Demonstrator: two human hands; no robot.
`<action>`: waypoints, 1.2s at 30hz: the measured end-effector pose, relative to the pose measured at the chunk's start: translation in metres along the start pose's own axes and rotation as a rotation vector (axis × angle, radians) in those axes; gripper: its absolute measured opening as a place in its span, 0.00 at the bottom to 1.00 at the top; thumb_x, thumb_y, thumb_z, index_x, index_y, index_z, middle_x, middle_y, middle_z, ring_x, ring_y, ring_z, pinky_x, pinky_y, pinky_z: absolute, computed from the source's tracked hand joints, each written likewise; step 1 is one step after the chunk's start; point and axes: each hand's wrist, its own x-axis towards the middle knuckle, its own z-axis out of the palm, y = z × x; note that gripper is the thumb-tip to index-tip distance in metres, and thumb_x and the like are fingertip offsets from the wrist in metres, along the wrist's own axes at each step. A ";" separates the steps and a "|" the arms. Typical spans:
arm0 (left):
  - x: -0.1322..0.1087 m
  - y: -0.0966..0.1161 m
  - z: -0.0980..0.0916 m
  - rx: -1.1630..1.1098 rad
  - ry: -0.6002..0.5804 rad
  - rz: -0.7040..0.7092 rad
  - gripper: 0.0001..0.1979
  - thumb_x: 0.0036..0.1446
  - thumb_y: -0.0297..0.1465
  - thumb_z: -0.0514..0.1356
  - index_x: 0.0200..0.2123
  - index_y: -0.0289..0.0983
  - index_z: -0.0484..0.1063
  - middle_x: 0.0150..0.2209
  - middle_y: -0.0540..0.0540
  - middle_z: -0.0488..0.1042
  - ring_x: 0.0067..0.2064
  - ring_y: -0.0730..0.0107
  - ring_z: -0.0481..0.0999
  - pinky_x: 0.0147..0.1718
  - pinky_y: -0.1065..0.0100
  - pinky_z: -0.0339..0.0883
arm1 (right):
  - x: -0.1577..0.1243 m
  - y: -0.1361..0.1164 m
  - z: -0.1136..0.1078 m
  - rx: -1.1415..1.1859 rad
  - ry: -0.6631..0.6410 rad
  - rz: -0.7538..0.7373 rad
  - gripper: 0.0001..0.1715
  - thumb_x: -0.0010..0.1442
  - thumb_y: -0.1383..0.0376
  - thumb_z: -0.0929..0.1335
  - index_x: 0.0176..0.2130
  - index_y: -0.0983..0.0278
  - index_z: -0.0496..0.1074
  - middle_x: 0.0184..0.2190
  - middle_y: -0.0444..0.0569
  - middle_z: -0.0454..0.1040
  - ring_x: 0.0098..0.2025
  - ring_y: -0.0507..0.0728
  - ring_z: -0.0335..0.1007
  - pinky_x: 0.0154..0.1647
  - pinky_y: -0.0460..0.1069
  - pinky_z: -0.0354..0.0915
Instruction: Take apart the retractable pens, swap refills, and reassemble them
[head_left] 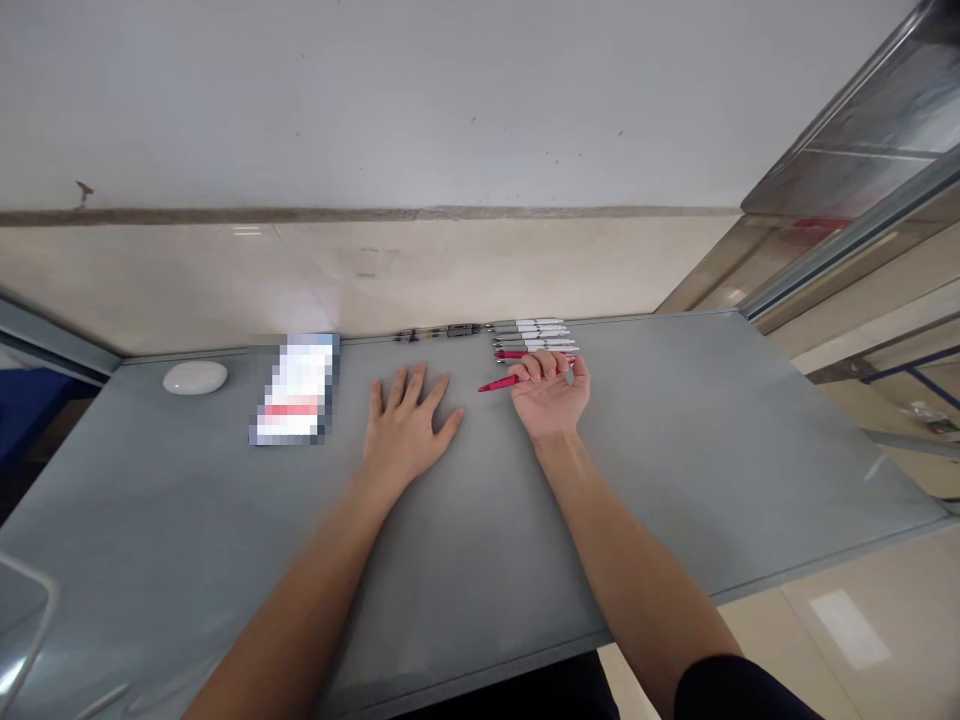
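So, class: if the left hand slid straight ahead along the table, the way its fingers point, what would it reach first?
The left hand lies flat, its fingers pointing toward the wall. Straight ahead the table looks bare until the row of dark pen parts along its back edge; those probably come first, though depth is hard to judge.

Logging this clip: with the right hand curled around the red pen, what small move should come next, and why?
Probably bring the red pen toward the left hand. The right hand already holds it clear of the pen row, while the left lies flat and empty on the table.
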 end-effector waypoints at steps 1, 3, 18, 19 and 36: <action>0.000 0.000 0.000 -0.001 -0.003 0.000 0.31 0.62 0.49 0.46 0.63 0.42 0.59 0.67 0.40 0.53 0.67 0.46 0.49 0.63 0.42 0.35 | 0.000 0.000 -0.001 0.000 0.007 -0.007 0.17 0.61 0.57 0.58 0.23 0.60 0.52 0.22 0.39 0.47 0.23 0.51 0.47 0.27 0.50 0.56; 0.000 0.000 0.000 -0.001 -0.009 0.002 0.31 0.62 0.49 0.46 0.63 0.42 0.59 0.67 0.40 0.53 0.67 0.46 0.49 0.63 0.42 0.35 | 0.001 0.000 -0.002 -0.037 0.033 -0.032 0.17 0.60 0.58 0.57 0.22 0.60 0.51 0.22 0.40 0.46 0.23 0.52 0.47 0.27 0.50 0.56; 0.001 -0.002 -0.001 0.005 -0.034 0.001 0.31 0.62 0.50 0.45 0.64 0.43 0.58 0.67 0.41 0.53 0.67 0.46 0.49 0.63 0.42 0.36 | -0.001 -0.007 0.006 -0.147 0.035 -0.057 0.18 0.61 0.55 0.57 0.23 0.59 0.54 0.22 0.41 0.50 0.24 0.53 0.49 0.30 0.52 0.59; 0.001 -0.001 -0.001 0.007 -0.038 -0.001 0.31 0.62 0.50 0.45 0.64 0.43 0.58 0.67 0.41 0.53 0.67 0.46 0.49 0.63 0.42 0.36 | -0.001 -0.007 0.006 -0.153 0.045 -0.057 0.18 0.61 0.55 0.57 0.23 0.59 0.53 0.22 0.41 0.50 0.24 0.53 0.49 0.30 0.52 0.59; 0.001 -0.001 -0.001 -0.002 -0.032 0.001 0.31 0.62 0.49 0.45 0.64 0.42 0.59 0.67 0.41 0.52 0.67 0.46 0.48 0.63 0.41 0.35 | 0.002 -0.006 -0.002 -0.079 0.048 -0.077 0.16 0.60 0.60 0.58 0.22 0.60 0.53 0.21 0.40 0.48 0.23 0.52 0.49 0.29 0.50 0.59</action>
